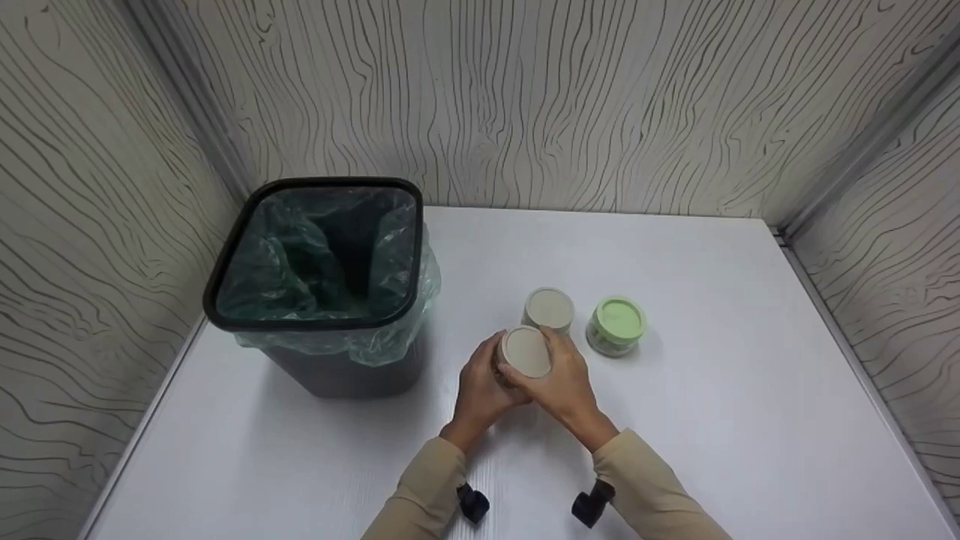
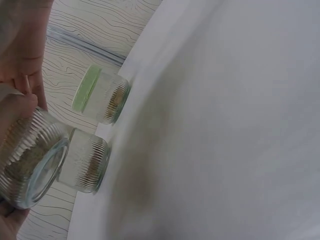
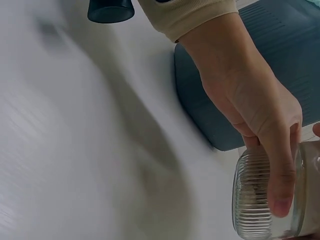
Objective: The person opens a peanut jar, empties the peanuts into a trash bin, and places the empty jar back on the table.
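Observation:
A ribbed glass jar with a pale lid (image 1: 526, 351) is held above the table between both hands. My left hand (image 1: 480, 386) grips the glass body, its thumb lying along the side in the right wrist view. On the lid, the fingers and thumb of my right hand (image 1: 561, 379) grip the rim from opposite sides. Just behind stands a second jar with a pale lid (image 1: 549, 307), partly hidden by the held one. To its right is a jar with a green lid (image 1: 617, 325). Small brownish contents show low in the standing green-lidded jar (image 2: 106, 96).
A dark bin (image 1: 352, 367) with a black rim and a translucent green liner (image 1: 390, 341) stands to the left on the white table (image 1: 720, 405). Wood-grain patterned panels (image 1: 525, 105) enclose the table at the back and both sides.

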Demonstrator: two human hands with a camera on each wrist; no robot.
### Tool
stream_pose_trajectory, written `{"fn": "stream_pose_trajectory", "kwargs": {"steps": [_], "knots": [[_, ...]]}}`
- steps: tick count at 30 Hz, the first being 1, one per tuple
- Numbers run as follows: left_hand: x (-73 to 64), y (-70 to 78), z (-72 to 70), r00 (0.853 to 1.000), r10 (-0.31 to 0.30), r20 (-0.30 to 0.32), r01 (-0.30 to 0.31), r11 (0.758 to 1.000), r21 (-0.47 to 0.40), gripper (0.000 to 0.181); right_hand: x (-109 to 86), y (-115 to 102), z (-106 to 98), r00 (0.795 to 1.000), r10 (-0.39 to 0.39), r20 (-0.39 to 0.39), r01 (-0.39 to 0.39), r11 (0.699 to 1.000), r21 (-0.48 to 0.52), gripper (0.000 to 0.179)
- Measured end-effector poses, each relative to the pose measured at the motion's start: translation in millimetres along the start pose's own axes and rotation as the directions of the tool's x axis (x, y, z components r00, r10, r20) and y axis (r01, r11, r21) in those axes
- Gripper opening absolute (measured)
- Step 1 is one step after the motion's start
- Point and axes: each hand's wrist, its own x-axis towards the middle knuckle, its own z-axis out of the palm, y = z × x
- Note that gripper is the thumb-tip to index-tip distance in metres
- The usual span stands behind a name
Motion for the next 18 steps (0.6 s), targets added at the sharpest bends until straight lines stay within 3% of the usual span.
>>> {"fn": "stream_pose_trajectory", "kwargs": {"steps": [6,18], "knots": [[-0.8,3.7,0.4,1.000,-0.007,-0.001,0.007,0.999,0.031,0.085,-0.7,0.0,3.1,0.990,-0.107,-0.089,0.097,0.990,-0.105,0.072],[0.3,6.0,-0.5,1.000,0.010,-0.005,-0.010,0.999,0.036,0.084,1.6,1.6,1.4,0.984,-0.123,-0.131,0.104,0.985,-0.141,0.071]]}}
